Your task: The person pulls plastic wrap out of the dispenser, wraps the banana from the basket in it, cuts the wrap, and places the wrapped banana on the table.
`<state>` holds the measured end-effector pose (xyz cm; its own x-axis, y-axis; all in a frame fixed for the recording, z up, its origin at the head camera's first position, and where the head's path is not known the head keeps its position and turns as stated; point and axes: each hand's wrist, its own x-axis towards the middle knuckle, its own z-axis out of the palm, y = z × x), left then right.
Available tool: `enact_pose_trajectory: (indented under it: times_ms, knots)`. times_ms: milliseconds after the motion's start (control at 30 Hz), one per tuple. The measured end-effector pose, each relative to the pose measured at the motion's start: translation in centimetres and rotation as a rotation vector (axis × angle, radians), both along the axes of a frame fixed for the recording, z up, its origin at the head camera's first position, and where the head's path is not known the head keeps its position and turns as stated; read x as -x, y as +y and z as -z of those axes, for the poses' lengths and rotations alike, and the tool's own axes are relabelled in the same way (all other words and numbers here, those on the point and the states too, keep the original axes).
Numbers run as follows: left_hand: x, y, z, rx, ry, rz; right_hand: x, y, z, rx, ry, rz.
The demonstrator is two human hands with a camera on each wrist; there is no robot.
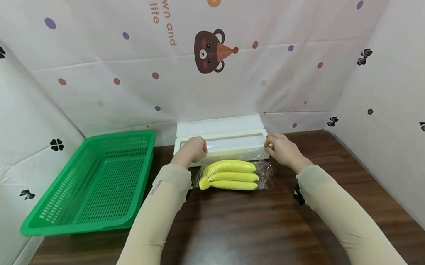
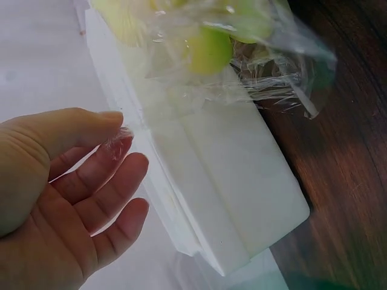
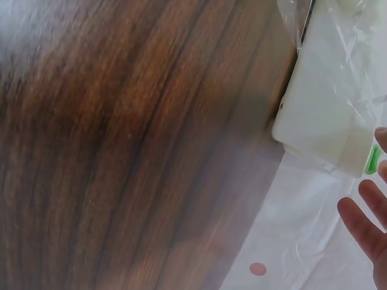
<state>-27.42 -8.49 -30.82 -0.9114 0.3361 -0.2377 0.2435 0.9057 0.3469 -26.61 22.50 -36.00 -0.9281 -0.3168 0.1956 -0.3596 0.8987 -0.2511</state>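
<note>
A long white cling film dispenser [image 1: 233, 153] stands at the back of the table with its lid [image 1: 219, 126] raised. My left hand [image 1: 194, 148], over its left part, pinches the clear cling film [image 2: 115, 144] between thumb and forefinger, the other fingers loosely bent. At the right end my right hand [image 1: 284, 149] pinches the film's other side; in the right wrist view only its fingers [image 3: 363, 226] show, at the frame's edge. The film hangs over the dispenser's front. Just before it lies a bunch of yellow bananas [image 1: 232, 175], covered in crinkled film that bunches up at the right.
A green perforated plastic basket [image 1: 106, 186] stands on the left of the dark wooden table [image 1: 250, 237]. Behind the dispenser rises a white patterned wall covering [image 1: 179, 89], with similar sheets at both sides.
</note>
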Motion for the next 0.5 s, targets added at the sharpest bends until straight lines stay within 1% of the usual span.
enact_pose_trajectory:
  times_ms: [200,267,300,400,500]
  knots:
    - [-0.6,-0.5,0.2,-0.007,0.031,-0.012,-0.5,-0.4,-0.3,0.026,0.034,-0.018]
    - [-0.8,-0.6,0.3,-0.007,0.049,-0.022,-0.6,-0.5,-0.3,0.041,0.028,-0.018]
    - [-0.9,-0.7,0.4,-0.006,0.044,-0.027,-0.7,-0.5,-0.3,0.051,0.020,-0.016]
    - [-1.2,-0.9,0.5,0.008,0.063,-0.037,-1.0,-0.5,-0.2,0.088,-0.002,-0.009]
    - [-1.6,-1.1,0.7,0.016,0.058,-0.040,-1.2,-0.4,-0.1,0.127,-0.014,-0.023]
